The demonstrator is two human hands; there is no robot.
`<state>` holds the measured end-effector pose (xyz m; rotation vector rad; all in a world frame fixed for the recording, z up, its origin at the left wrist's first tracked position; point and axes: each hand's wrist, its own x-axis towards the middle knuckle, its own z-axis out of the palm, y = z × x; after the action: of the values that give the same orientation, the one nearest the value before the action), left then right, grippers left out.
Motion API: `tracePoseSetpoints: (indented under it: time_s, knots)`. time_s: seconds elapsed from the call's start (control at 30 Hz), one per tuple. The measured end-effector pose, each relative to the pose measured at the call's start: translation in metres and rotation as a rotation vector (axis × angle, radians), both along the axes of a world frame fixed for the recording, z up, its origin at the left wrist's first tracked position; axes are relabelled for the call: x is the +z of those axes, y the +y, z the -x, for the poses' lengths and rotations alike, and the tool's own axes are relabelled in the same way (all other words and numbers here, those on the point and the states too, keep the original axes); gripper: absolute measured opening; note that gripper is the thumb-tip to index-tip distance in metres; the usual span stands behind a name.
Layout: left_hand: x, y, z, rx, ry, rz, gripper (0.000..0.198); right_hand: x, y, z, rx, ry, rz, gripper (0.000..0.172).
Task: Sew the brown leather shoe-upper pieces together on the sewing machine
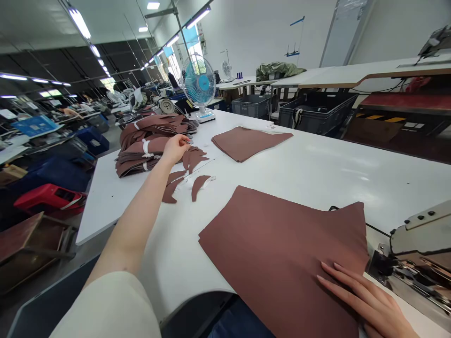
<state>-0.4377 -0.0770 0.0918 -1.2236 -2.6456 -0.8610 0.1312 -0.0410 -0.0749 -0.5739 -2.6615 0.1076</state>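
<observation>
My left hand (177, 149) is stretched out to the far left part of the white table. Its fingers are pinched together over a pile of small curved brown fabric pieces (192, 159); a small greyish bit shows at the fingertips, too small to name. Beside that hand lie tied bundles of brown fabric (155, 129). Closer to me are a loose curved brown piece (200, 187) and some white scraps. My right hand (368, 300) rests flat, fingers extended, on a large brown fabric panel (282, 239), which hangs over the table's front edge.
A sewing machine (419, 253) stands right beside the panel. Another stack of brown panels (248, 142) lies farther back on the table (352, 164). A blue and white fan (199, 87) stands at the far end. Grey crates (317, 112) sit behind the table.
</observation>
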Motion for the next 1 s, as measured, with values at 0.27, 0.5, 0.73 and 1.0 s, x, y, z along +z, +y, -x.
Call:
tracePoseSetpoints:
  time_s: [0.27, 0.5, 0.73, 1.0]
  knots:
    - [-0.062, -0.005, -0.033, -0.01, -0.253, 0.277, 0.032, -0.01, 0.001, -0.008, 0.04, -0.082, -0.027, 0.054]
    - [-0.034, -0.023, -0.036, -0.026, -0.183, -0.064, 0.027, 0.004, -0.011, 0.001, 0.068, -0.079, -0.079, 0.057]
    - [0.017, -0.015, -0.066, -0.036, 0.227, -0.511, 0.025, 0.004, -0.011, 0.007, 0.038, -0.028, -0.296, 0.067]
    - [-0.063, 0.03, -0.257, -0.91, 0.49, -0.222, 0.021, 0.006, -0.023, 0.01, -0.143, -0.055, -0.261, 0.06]
